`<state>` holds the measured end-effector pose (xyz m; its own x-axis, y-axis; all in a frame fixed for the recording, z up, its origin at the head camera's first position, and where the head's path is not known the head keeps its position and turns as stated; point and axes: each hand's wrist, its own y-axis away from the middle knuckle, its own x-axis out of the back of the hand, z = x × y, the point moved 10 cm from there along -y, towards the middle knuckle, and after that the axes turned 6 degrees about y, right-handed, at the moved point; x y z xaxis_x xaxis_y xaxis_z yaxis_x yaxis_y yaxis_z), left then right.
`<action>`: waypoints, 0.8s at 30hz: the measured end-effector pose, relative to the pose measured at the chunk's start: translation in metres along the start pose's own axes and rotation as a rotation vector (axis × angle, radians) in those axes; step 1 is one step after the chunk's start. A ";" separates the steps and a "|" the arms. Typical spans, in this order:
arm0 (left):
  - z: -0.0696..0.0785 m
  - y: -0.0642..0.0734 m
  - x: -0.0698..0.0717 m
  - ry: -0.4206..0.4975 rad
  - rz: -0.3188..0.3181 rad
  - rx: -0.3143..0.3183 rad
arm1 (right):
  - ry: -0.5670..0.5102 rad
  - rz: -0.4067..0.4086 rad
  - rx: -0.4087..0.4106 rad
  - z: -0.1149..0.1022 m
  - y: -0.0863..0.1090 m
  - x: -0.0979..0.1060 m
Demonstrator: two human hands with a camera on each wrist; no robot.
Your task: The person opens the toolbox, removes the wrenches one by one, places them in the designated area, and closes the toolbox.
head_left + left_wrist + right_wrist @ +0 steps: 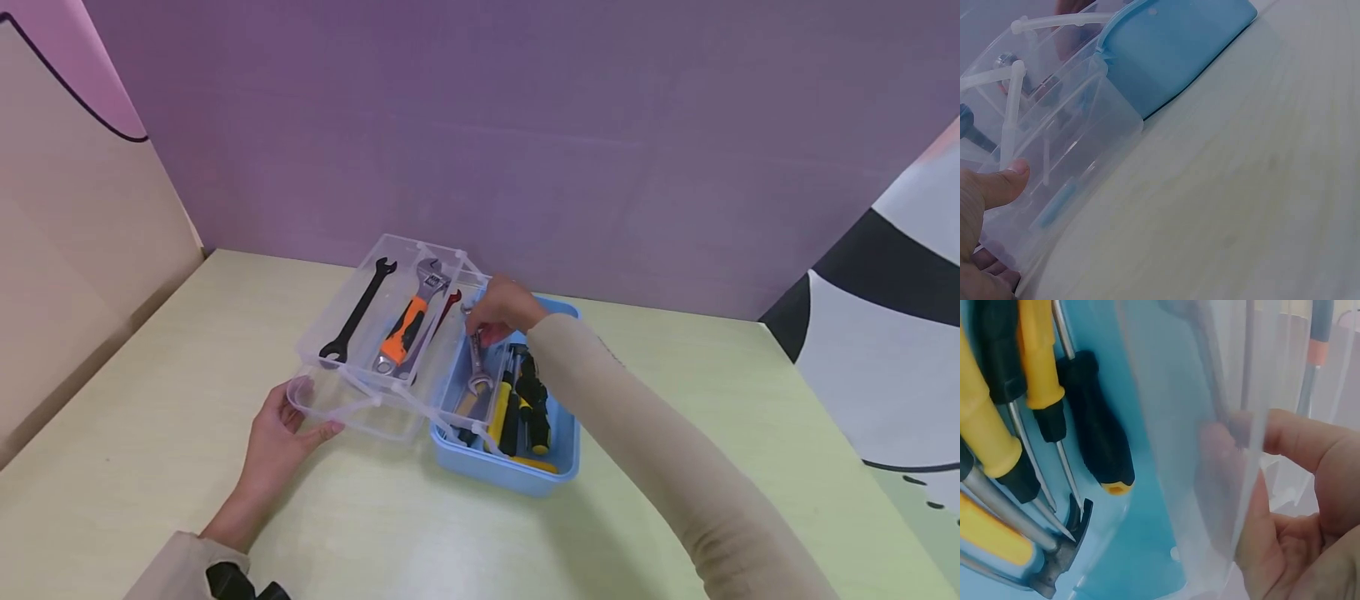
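Observation:
At the front left corner of a clear plastic tray [360,325], my left hand [276,442] grips its end, the thumb [1007,184] against the side in the left wrist view. The tray stretches over part of a light blue box [487,475]. My right hand [504,307] pinches a silver wrench [477,367] in the tray's right compartment; in the right wrist view the tray wall blurs that wrench. Farther left in the tray lie a black open-end wrench [358,312], an adjustable wrench [408,325] with an orange and black handle, and a red wrench [447,310].
Inside the blue box are yellow and black screwdrivers [1097,425] and a hammer [1060,559]. All of it stands on a pale wooden table [187,358], with a purple wall [525,150] behind and side panels left and right.

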<state>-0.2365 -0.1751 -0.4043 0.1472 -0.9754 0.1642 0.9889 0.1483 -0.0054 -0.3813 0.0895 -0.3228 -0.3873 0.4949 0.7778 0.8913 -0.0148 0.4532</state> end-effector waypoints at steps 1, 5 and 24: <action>0.000 0.000 0.000 0.000 0.000 -0.001 | -0.008 -0.007 -0.002 0.000 0.000 0.000; 0.002 -0.002 -0.001 0.003 0.000 -0.011 | -0.069 -0.054 0.008 0.000 -0.002 -0.002; -0.002 -0.008 -0.004 0.017 -0.011 -0.014 | -0.309 -0.136 0.055 0.010 -0.001 0.002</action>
<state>-0.2449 -0.1722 -0.4070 0.1368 -0.9795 0.1475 0.9906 0.1357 -0.0176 -0.3803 0.0987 -0.3260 -0.4214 0.7294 0.5388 0.8508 0.1124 0.5133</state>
